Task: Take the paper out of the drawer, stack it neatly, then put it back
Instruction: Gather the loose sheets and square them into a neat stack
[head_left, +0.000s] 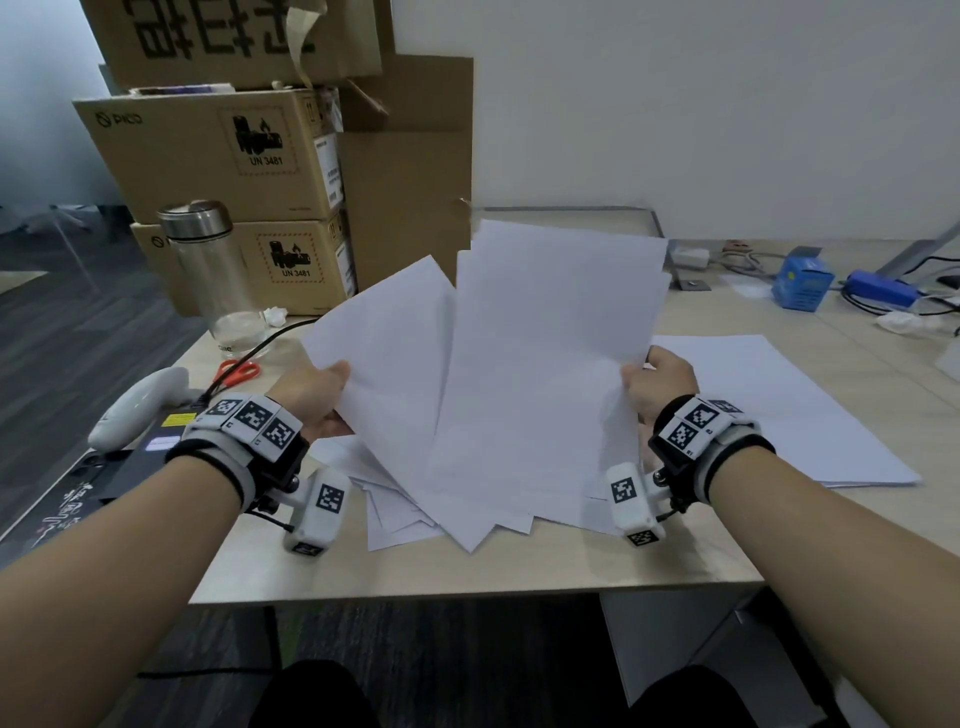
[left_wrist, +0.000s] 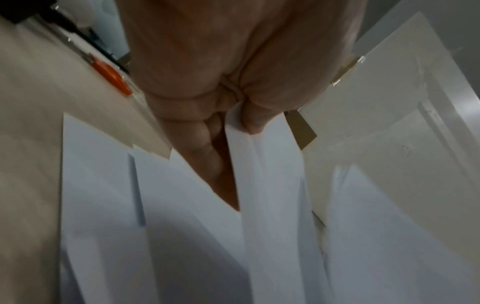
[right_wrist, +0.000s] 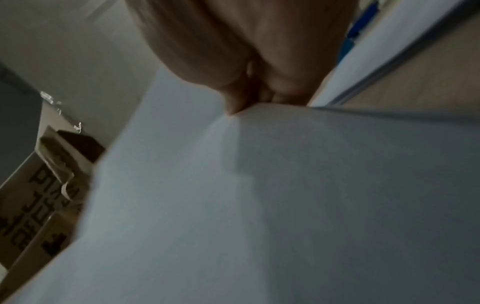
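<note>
A fanned, uneven bundle of white paper sheets (head_left: 519, 374) is held tilted up over the wooden table (head_left: 467, 571). My left hand (head_left: 322, 395) pinches its left edge, thumb on top. My right hand (head_left: 657, 384) grips the right edge. In the left wrist view, my left hand (left_wrist: 233, 115) has thumb and fingers clamped on the sheet edge (left_wrist: 259, 164). The right wrist view shows my right hand (right_wrist: 249, 96) at the paper's (right_wrist: 259, 205) corner. More loose sheets (head_left: 395, 514) lie on the table under the bundle. A flat stack of paper (head_left: 805, 415) rests to the right. No drawer is visible.
Cardboard boxes (head_left: 223, 166) stand at the back left with a clear bottle (head_left: 218, 275) in front. Red-handled scissors (head_left: 236, 371), a white controller (head_left: 140, 405) and a black cable lie left. A blue box (head_left: 802, 283) and cables sit at the back right.
</note>
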